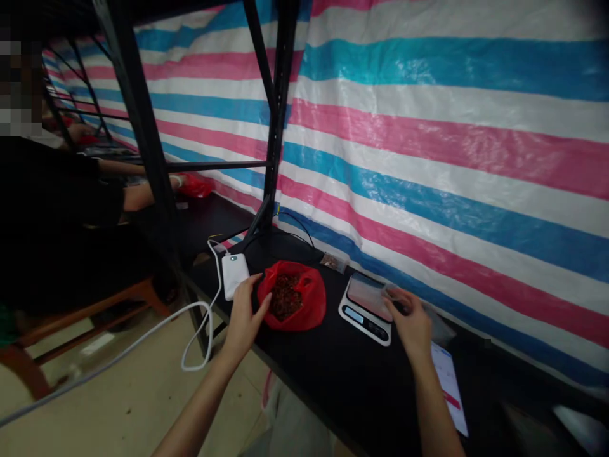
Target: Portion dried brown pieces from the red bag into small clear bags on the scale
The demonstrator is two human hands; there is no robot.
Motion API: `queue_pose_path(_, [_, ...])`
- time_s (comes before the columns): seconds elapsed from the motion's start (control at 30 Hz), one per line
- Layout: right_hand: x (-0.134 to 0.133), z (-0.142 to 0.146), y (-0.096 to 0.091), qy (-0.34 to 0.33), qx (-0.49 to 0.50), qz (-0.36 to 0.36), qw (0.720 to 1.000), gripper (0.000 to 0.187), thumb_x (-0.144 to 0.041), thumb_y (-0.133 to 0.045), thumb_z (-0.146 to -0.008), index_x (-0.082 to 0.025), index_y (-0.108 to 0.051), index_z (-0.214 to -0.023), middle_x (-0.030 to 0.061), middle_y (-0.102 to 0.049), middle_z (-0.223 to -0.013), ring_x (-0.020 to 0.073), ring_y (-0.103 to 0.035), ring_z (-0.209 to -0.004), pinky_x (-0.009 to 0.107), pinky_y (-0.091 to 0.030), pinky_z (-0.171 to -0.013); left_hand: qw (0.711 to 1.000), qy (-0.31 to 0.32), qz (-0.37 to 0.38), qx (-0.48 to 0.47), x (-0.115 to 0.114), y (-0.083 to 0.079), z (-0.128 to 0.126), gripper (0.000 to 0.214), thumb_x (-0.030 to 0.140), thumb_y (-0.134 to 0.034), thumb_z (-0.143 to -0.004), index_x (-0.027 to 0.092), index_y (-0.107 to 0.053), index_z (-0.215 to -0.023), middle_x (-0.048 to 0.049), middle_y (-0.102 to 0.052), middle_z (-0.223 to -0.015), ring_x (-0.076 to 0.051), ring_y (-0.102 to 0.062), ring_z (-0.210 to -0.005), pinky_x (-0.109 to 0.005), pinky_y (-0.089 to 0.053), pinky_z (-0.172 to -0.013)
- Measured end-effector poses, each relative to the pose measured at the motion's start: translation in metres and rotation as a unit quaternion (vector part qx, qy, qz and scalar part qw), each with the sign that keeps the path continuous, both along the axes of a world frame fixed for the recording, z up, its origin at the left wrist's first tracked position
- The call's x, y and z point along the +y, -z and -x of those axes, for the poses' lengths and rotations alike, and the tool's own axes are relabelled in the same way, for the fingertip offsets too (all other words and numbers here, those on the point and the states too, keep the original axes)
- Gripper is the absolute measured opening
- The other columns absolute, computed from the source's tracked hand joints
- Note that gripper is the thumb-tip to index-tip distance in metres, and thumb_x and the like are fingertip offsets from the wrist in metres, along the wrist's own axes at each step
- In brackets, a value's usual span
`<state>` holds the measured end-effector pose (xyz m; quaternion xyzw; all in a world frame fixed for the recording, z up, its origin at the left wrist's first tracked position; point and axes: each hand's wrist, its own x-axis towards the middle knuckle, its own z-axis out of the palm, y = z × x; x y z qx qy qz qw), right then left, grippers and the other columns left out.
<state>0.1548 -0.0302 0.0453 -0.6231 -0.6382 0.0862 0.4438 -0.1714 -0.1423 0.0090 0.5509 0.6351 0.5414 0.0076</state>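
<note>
A red plastic bag [311,308] stands with its mouth open on the black table, holding many small brown pieces [287,297]. My left hand [245,317] is at the bag's left edge, thumb and fingers apart, with nothing visible in its grasp. To the right sits a small digital scale [366,324] with a lit display. Over its plate lies a clear plastic bag [368,293]; my right hand [410,317] pinches the right end of it. What is inside the clear bag cannot be made out.
A white power bank [235,274] with a white cable [200,304] lies left of the red bag. A small filled packet [333,262] rests by the striped sheet [428,158]. Right of my wrist is a lit phone [447,384]. A shelf post [143,127] separates me from another person [52,190].
</note>
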Motion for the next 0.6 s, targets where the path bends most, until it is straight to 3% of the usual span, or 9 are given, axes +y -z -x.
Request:
queue_pose_path(0.07, [-0.006,0.045,-0.016,-0.118,0.003,-0.025,0.993,0.041,-0.044,-0.059,-0.068,-0.02,-0.055,-0.101,0.0093,-0.066,-0.099,0.024,-0.061,-0.093,0.037,-0.045,-0.082,0.999,0.028,0.027,-0.016,0.014,0.007,0.005,0.056,0.037,-0.053,-0.079,0.016,-0.036,-0.128,-0.0147,-0.046,-0.127,-0.024,-0.044,-0.119,-0.044,-0.036,-0.098])
queue_pose_path(0.13, [-0.014,0.094,-0.028,-0.262,-0.009,-0.011,0.965,0.036,-0.038,-0.06,-0.069,-0.021,-0.056,-0.1,0.0073,-0.066,-0.099,0.0215,-0.061,-0.091,0.036,-0.046,-0.082,0.997,0.056,0.044,-0.04,0.028,0.011,0.005,0.061,0.038,-0.055,-0.078,0.013,-0.035,-0.13,-0.0167,-0.047,-0.128,-0.025,-0.045,-0.119,-0.044,-0.036,-0.098])
queue_pose_path(0.23, [-0.024,0.153,-0.033,-0.372,-0.007,0.004,0.928,0.033,-0.031,-0.062,-0.069,-0.022,-0.056,-0.1,0.0039,-0.066,-0.099,0.0183,-0.061,-0.092,0.034,-0.045,-0.084,0.99,0.082,0.06,-0.093,0.039,0.016,0.004,0.046,0.032,-0.05,-0.08,0.012,-0.046,-0.122,-0.0152,-0.055,-0.12,-0.024,-0.051,-0.112,-0.043,-0.038,-0.096])
queue_pose_path(0.3, [-0.025,0.175,-0.027,-0.418,-0.004,0.027,0.908,0.032,-0.028,-0.063,-0.069,-0.022,-0.056,-0.1,0.0031,-0.066,-0.098,0.0169,-0.062,-0.091,0.033,-0.045,-0.085,0.987,0.074,0.063,-0.126,0.04,0.019,0.006,0.037,0.028,-0.044,-0.083,0.012,-0.053,-0.115,-0.0139,-0.059,-0.115,-0.023,-0.054,-0.108,-0.043,-0.039,-0.095])
queue_pose_path(0.43, [-0.02,0.183,-0.008,-0.443,-0.047,0.081,0.892,0.033,-0.024,-0.062,-0.07,-0.02,-0.053,-0.101,0.0036,-0.066,-0.096,0.0158,-0.063,-0.088,0.031,-0.046,-0.081,0.984,0.053,0.057,-0.157,0.034,0.022,0.011,0.031,0.024,-0.041,-0.082,0.012,-0.061,-0.103,-0.0127,-0.062,-0.111,-0.023,-0.056,-0.104,-0.043,-0.04,-0.094])
queue_pose_path(0.6, [-0.018,0.166,-0.005,-0.341,-0.302,0.067,0.888,0.031,-0.019,-0.06,-0.072,-0.022,-0.053,-0.102,0.0047,-0.064,-0.1,0.0197,-0.061,-0.094,0.031,-0.043,-0.08,0.977,0.033,0.063,-0.202,0.032,0.02,0.008,0.028,0.028,-0.037,-0.084,0.015,-0.062,-0.089,-0.0086,-0.067,-0.088,-0.021,-0.062,-0.082,-0.038,-0.047,-0.08])
